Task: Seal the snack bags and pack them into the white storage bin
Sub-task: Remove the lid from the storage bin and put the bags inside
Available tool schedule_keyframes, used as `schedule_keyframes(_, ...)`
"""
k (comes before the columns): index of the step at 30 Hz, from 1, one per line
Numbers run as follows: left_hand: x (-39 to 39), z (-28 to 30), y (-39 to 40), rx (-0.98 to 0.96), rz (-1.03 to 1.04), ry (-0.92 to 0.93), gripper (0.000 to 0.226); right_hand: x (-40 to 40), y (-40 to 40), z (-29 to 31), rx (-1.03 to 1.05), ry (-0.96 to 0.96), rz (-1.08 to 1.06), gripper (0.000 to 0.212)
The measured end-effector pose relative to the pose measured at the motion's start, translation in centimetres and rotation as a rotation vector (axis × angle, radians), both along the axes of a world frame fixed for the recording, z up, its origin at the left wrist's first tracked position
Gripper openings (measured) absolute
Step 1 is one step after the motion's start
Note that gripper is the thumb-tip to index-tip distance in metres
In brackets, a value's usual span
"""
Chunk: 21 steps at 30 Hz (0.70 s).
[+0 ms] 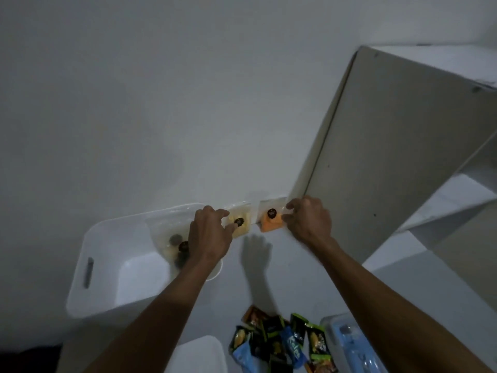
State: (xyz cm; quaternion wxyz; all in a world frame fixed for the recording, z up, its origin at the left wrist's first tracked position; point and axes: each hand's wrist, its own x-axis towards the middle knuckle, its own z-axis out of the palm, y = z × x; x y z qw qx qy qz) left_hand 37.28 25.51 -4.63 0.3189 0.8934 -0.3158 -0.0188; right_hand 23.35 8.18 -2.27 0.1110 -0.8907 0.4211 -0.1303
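The storage bin (107, 265) at left is white; two clear bags at centre hold pale yellow (240, 222) and orange (271, 220) snacks.

Translucent, smooth white plastic storage bin (107, 265); two clear glossy plastic snack bags (270, 215) beside it; shiny foil-like snack packets (282, 343) nearer.

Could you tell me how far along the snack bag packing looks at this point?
Partly done: one clear bag already lies in the white storage bin. In hand: the left hand pinches the yellow snack bag and the right hand the orange snack bag. Left: both still need binning; seals are unclear.
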Motion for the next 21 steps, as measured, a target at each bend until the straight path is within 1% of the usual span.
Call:
schedule_keyframes(4,0.5,-2.2,-5.0,0.079,0.028,-0.06,0.034,0.9,-5.7,-2.9,0.009,0.033,0.028,0.031)
schedule_keyframes(8,2.4,-5.4,-8.9,0.179,0.08,-0.128,0.029,3.5,-10.5,-6.2,-0.019,0.059,0.117,0.031)
schedule_keyframes(12,4.4,-9.4,-10.9,0.164,0.083,-0.286,0.018,6.0,-13.6,-9.3,-0.096,0.101,0.201,0.028)
schedule_keyframes(15,5.3,-10.5,-12.2,0.27,0.114,-0.301,0.02,7.4,-15.0,-11.2,-0.145,0.111,0.242,0.023)
schedule_keyframes(19,6.0,-11.9,-12.8,0.332,0.112,-0.305,0.017,8.5,-16.0,-13.2,-0.219,0.101,0.26,0.012)
schedule_keyframes(21,6.2,-12.4,-12.9,0.335,0.09,-0.315,0.026,8.8,-16.2,-13.6,-0.248,0.068,0.278,0.009)
